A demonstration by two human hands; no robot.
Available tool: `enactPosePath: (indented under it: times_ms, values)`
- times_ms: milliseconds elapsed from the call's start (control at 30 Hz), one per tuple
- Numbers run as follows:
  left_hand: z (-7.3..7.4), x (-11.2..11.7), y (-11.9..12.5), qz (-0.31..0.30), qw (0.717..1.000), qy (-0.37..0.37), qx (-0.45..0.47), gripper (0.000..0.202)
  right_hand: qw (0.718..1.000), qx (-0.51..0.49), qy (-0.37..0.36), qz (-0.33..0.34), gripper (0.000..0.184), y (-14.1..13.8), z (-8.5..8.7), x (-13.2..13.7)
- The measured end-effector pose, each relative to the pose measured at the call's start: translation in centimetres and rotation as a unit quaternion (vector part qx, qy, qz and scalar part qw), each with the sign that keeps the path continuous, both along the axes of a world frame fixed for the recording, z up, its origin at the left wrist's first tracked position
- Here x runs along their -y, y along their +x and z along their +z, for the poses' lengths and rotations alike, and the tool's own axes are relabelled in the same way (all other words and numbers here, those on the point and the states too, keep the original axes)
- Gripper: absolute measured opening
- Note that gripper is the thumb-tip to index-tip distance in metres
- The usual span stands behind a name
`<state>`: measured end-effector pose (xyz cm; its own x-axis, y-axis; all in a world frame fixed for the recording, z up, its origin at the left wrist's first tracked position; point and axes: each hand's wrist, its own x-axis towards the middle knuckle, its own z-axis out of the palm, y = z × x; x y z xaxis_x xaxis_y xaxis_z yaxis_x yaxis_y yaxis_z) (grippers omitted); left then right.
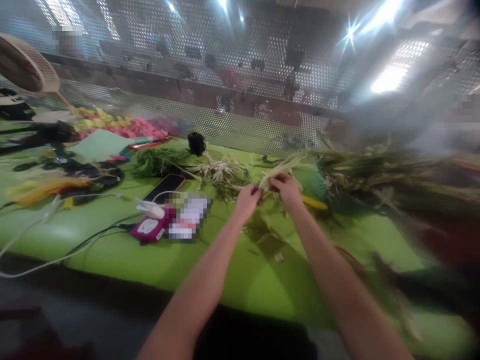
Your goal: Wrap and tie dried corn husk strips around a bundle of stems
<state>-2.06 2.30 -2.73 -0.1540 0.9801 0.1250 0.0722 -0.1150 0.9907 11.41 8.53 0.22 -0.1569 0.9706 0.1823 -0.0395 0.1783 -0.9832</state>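
A pale, fibrous, husk-like strip (280, 166) slants up and to the right above the green table (247, 265). My left hand (248, 197) pinches its lower end. Close beside it, my right hand (287, 189) is closed on the same strip with thumb and fingers. The fingertips nearly meet, and blur hides the finer detail between them. Just behind my left hand lies a tangled heap of dry, whitish fibres (221, 171). A yellow tool or handle (314, 202) lies to the right of my right hand. Small scraps (279, 257) are scattered below.
To the left are a phone (165, 187), a magenta power box (150, 227) with cables, and a green fibre bundle (157, 161). Pink and yellow pieces (138, 128) lie farther back near a fan (28, 65). Long dry stalks (375, 172) fill the right. A perforated metal screen (240, 100) stands behind.
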Motion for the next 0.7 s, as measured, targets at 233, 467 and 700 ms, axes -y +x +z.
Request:
enactPosePath:
  times_ms: [233,467,700]
  values:
    - [-0.6,-0.4,-0.5,-0.010,0.993,-0.005,-0.119,0.020,0.997,0.019,0.030,-0.065,0.026,1.2,0.0,-1.0]
    - [-0.3,-0.6,-2.8,0.130,0.974,-0.010,-0.187,0.021,0.996,0.005,0.032,-0.085,0.033,3.5,1.7,-1.7]
    - [0.5,0.2,-1.4,-0.009,1.000,0.025,0.017,0.041,0.986,0.123,-0.025,0.110,0.030,2.2,1.8,0.3]
